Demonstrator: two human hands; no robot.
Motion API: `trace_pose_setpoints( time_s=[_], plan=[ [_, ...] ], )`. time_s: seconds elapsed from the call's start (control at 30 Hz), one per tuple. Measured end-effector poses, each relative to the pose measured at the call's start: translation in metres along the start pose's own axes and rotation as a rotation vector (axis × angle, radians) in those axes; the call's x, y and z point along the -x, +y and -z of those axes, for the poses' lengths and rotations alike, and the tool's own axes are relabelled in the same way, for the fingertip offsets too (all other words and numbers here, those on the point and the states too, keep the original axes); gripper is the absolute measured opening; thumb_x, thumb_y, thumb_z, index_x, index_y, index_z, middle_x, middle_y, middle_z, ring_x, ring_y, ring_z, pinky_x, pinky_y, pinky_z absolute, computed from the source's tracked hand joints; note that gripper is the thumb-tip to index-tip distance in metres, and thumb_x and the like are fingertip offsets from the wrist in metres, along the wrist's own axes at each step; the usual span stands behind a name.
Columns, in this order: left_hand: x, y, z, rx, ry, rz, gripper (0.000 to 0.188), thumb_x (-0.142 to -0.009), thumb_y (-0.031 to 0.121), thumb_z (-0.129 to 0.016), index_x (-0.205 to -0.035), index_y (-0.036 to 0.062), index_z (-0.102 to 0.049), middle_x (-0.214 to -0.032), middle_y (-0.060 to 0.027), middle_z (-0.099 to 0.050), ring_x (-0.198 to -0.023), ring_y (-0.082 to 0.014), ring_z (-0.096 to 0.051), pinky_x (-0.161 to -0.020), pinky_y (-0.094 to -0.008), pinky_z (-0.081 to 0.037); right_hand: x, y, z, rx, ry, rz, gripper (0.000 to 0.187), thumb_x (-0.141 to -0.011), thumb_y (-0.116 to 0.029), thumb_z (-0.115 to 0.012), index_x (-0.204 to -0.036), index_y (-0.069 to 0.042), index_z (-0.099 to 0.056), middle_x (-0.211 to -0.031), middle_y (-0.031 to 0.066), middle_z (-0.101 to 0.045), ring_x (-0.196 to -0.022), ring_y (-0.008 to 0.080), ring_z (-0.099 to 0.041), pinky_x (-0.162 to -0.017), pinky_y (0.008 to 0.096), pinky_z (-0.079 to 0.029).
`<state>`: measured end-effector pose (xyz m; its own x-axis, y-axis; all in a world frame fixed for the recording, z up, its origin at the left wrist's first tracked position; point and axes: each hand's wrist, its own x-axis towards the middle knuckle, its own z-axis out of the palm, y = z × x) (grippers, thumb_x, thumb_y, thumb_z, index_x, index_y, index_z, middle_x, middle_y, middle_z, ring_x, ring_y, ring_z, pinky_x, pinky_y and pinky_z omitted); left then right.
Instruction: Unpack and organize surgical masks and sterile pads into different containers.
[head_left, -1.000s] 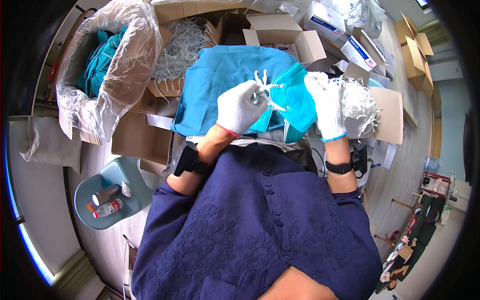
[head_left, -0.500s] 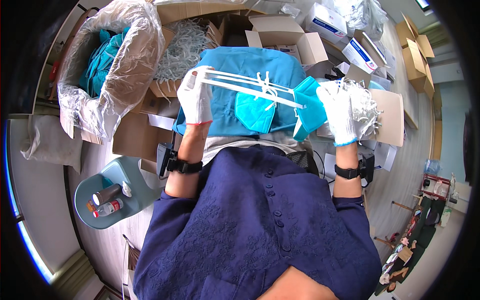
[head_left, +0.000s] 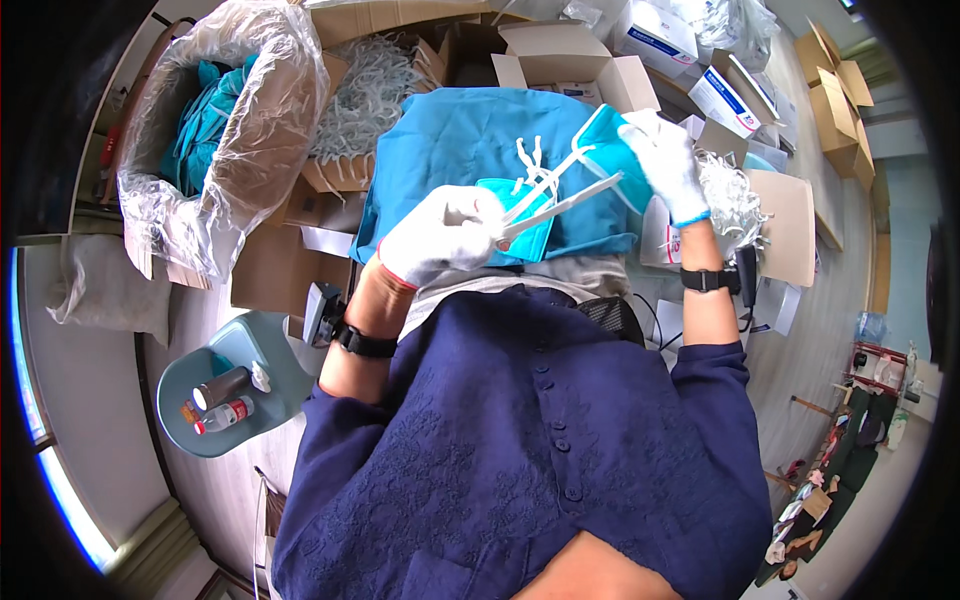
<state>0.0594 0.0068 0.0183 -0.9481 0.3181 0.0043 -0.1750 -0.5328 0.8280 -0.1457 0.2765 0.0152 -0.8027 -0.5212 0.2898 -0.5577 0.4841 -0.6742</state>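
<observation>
My right hand (head_left: 665, 165), in a white knit glove, is closed on the edge of a turquoise face mask (head_left: 606, 150) above my lap. White elastic straps (head_left: 565, 203) run from this mask down to my left hand (head_left: 445, 235). That hand, gloved too, is closed round their other end. A second turquoise mask (head_left: 533, 243) lies on the blue cloth (head_left: 440, 135) across my lap, partly behind the left hand and straps. Loose white strap ends (head_left: 530, 165) lie on the cloth beside it.
At the far left a plastic-lined box (head_left: 265, 150) holds turquoise masks (head_left: 205, 130). Beside it a carton holds many white straps (head_left: 370, 95); another bunch of straps (head_left: 730, 205) lies at right. An open carton (head_left: 560, 50) stands ahead. A blue-grey stool (head_left: 180, 400) carries bottles.
My left hand has come down and right, toward the masks. The straps now span a shorter distance. My right hand has risen slightly with its mask, which has tilted.
</observation>
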Motion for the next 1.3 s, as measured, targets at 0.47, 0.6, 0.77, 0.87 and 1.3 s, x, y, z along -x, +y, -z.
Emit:
trace_pose_setpoints(
  time_s=[0.47, 0.6, 0.77, 0.87, 1.3],
  plan=[
    [-0.009, 0.002, -0.021, 0.069, 0.229, 0.268, 0.014, -0.094, 0.020, -0.065, -0.092, 0.0062, -0.063, -0.064, 0.0090, -0.042, -0.049, -0.0002, -0.030, -0.044, -0.0200, -0.020, 0.032, -0.102, -0.031, -0.839, -0.440, -0.104, 0.030, -0.096, -0.015, -0.060, -0.120, 0.003, -0.062, -0.115, 0.0136, -0.067, -0.108, 0.0162, -0.061, -0.092, 0.0300, -0.050],
    [-0.005, 0.001, -0.016, -0.025, 0.289, 0.294, 0.012, -0.095, 0.018, -0.062, -0.095, 0.0064, -0.059, -0.067, 0.0066, -0.043, -0.050, -0.0017, -0.032, -0.044, -0.0193, -0.022, 0.041, -0.110, -0.037, -0.636, -0.532, -0.050, 0.031, -0.091, -0.012, -0.066, -0.119, 0.001, -0.063, -0.111, 0.0106, -0.068, -0.106, 0.0161, -0.063, -0.092, 0.0312, -0.050],
    [0.003, -0.003, -0.008, 0.082, 0.282, 0.325, 0.013, -0.096, 0.019, -0.060, -0.096, 0.0066, -0.059, -0.064, 0.0075, -0.039, -0.049, -0.0018, -0.030, -0.044, -0.0192, -0.021, 0.047, -0.102, -0.055, -0.679, -0.554, -0.097, 0.029, -0.086, -0.012, -0.070, -0.113, -0.002, -0.066, -0.103, 0.0077, -0.070, -0.094, 0.0136, -0.064, -0.085, 0.0298, -0.051],
    [0.007, -0.005, -0.004, 0.219, 0.238, 0.286, 0.014, -0.098, 0.020, -0.058, -0.097, 0.0064, -0.059, -0.062, 0.0079, -0.035, -0.048, -0.0018, -0.028, -0.044, -0.0188, -0.020, 0.048, -0.105, -0.059, -0.634, -0.643, -0.105, 0.022, -0.085, -0.012, -0.071, -0.104, -0.003, -0.068, -0.098, 0.0048, -0.070, -0.082, 0.0103, -0.060, -0.075, 0.0273, -0.049],
    [0.007, -0.005, -0.003, 0.242, 0.291, 0.274, 0.013, -0.095, 0.017, -0.063, -0.099, 0.0049, -0.061, -0.062, 0.0074, -0.039, -0.046, -0.0028, -0.031, -0.042, -0.0207, -0.023, 0.051, -0.107, -0.067, -0.619, -0.495, -0.157, 0.010, -0.086, -0.008, -0.068, -0.094, -0.003, -0.065, -0.084, 0.0030, -0.066, -0.075, 0.0081, -0.062, -0.069, 0.0244, -0.051]
  ],
)
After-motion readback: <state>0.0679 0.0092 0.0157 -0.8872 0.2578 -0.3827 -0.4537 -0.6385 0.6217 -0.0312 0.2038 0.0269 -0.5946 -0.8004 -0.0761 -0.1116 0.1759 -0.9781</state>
